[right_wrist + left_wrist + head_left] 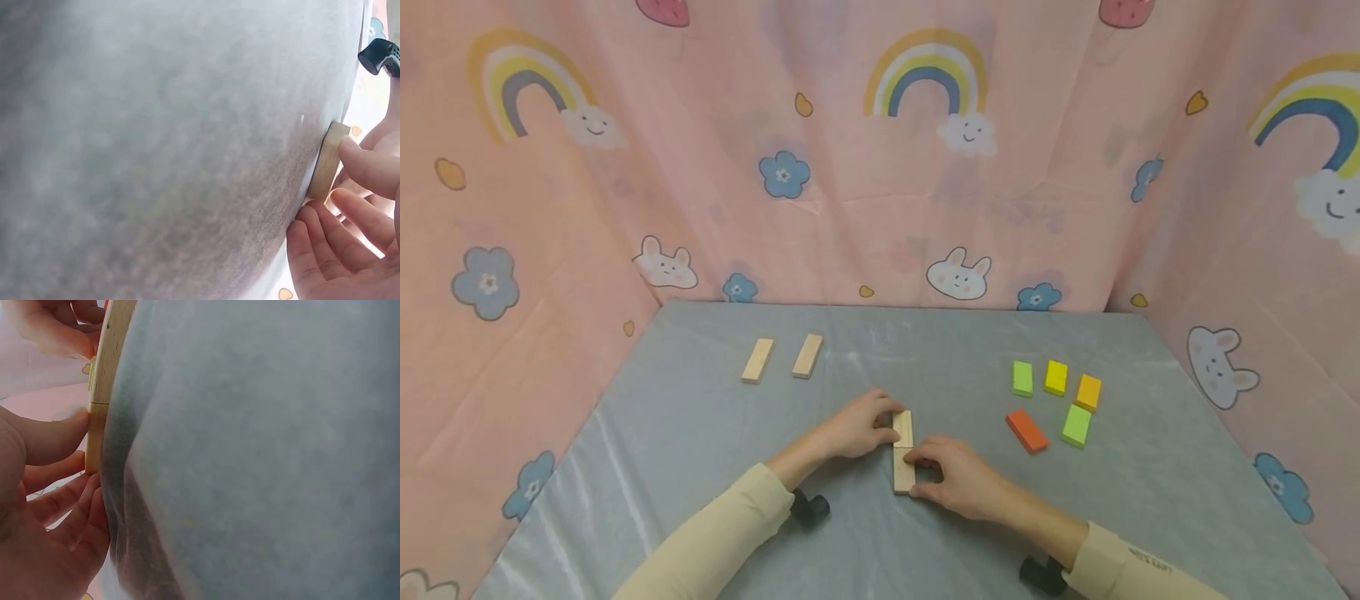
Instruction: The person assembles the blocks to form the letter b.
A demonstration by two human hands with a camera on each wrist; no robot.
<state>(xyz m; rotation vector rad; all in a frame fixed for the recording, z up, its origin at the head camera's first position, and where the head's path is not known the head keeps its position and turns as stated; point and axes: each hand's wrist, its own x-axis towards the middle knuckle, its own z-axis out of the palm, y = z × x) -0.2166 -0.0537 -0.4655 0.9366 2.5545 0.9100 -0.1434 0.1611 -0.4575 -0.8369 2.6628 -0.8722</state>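
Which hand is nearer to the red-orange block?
Right: the right hand is just left of the red-orange block; the left hand is farther left, touching a wooden block.

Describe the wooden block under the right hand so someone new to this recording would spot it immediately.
On the grey table, look near the middle. The near wooden block lies there end to end with the far wooden block. It is the one closer to the wearer, with the right hand on it, while the left hand touches the other.
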